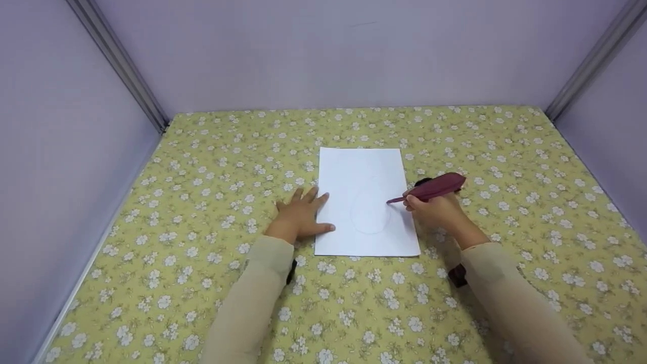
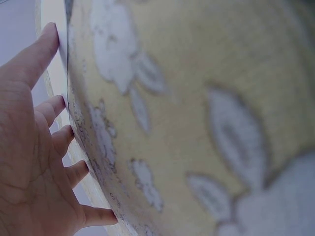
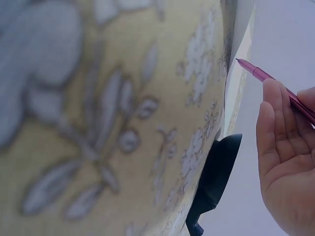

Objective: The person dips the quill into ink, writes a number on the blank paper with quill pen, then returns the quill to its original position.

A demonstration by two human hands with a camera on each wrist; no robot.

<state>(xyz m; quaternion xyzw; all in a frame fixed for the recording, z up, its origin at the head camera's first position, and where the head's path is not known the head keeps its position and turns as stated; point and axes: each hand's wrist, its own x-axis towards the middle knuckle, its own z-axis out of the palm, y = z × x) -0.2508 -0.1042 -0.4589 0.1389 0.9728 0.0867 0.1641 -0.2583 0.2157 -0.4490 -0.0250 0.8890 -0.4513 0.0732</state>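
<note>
A white sheet of paper (image 1: 343, 169) lies on the flowered tablecloth, bearing a faint egg-shaped pencil-thin outline (image 1: 370, 233). My left hand (image 1: 298, 217) is spread over the sheet's left edge, thumb and fingertips on the paper; the left wrist view shows its fingers (image 2: 42, 54) extended. In my right hand (image 1: 441, 211) I pinch a dark red feather-shaped pen (image 1: 438, 186) between thumb and fingers. Its tip is at the right side of the outline. From the right wrist, the slim metallic-red shaft (image 3: 258, 73) shows above the curled fingers (image 3: 285, 132).
Just beyond my right hand a black object (image 3: 216, 167) stands on the tablecloth (image 1: 227, 182), mostly hidden by the hand and feather in the head view. Pale walls (image 1: 323, 55) with grey metal corner posts (image 1: 121, 60) enclose the table at the back and both sides.
</note>
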